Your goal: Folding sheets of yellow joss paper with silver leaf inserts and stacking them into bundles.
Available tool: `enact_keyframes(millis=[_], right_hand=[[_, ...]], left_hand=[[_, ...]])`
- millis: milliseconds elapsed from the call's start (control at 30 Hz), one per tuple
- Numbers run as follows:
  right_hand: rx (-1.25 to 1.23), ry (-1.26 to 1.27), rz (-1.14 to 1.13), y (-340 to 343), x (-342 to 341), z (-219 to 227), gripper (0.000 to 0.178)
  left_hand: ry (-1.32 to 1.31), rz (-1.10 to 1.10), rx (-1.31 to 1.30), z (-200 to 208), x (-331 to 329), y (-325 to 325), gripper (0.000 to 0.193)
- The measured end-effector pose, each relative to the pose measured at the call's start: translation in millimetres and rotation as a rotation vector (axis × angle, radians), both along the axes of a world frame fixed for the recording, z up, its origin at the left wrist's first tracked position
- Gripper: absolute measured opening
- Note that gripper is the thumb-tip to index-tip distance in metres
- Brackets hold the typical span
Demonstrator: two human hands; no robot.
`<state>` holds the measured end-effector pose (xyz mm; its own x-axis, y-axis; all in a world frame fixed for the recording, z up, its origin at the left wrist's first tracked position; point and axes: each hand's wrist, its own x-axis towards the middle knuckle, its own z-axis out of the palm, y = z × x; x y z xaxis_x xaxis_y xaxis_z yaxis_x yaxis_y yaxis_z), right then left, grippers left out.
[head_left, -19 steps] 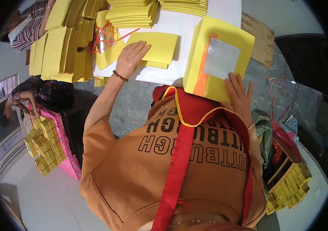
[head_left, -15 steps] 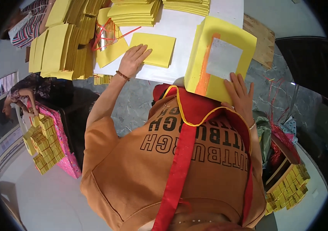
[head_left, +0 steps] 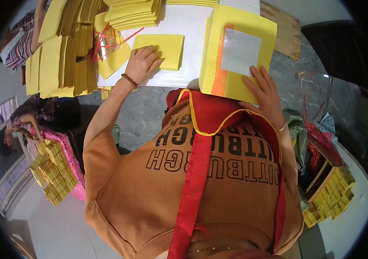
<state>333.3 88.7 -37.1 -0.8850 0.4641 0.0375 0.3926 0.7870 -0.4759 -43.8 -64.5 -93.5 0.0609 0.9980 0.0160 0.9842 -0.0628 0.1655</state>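
On the white table, a folded yellow paper sheet lies flat, and my left hand rests on its left part with bent fingers, not closed round it. To the right stands a thick stack of yellow paper, bearing an orange stripe and a silver square. My right hand lies on the stack's near right corner, fingers spread, one touching the silver square's lower edge. Its thumb is by the near edge of the stack; whether it goes under a sheet I cannot tell.
Piles of folded yellow paper crowd the table's left side, beside red strips on a yellow sheet. More yellow bundles sit in a pink-edged container at left, near another person. Yellow bundles also fill the lower right.
My left hand's fingers have bent, where they lay flatter on the folded sheet. My right hand stays on the stack. The whole view has shifted slightly.
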Motion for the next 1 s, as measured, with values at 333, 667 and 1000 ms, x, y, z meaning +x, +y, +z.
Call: enact_keyframes(millis=[333, 667, 1000], right_hand=[[0.021, -0.057, -0.008, 2, -6, 12, 0.056], [-0.641, 0.190, -0.101, 22, 3, 24, 0.052], [-0.738, 0.202, -0.191, 24, 2, 20, 0.056]], left_hand=[[-0.417, -0.554, 0.163, 71, 111, 56, 0.029], [-0.885, -0.277, -0.317, 72, 93, 80, 0.023], [-0.997, -0.186, -0.496, 67, 85, 89, 0.019]])
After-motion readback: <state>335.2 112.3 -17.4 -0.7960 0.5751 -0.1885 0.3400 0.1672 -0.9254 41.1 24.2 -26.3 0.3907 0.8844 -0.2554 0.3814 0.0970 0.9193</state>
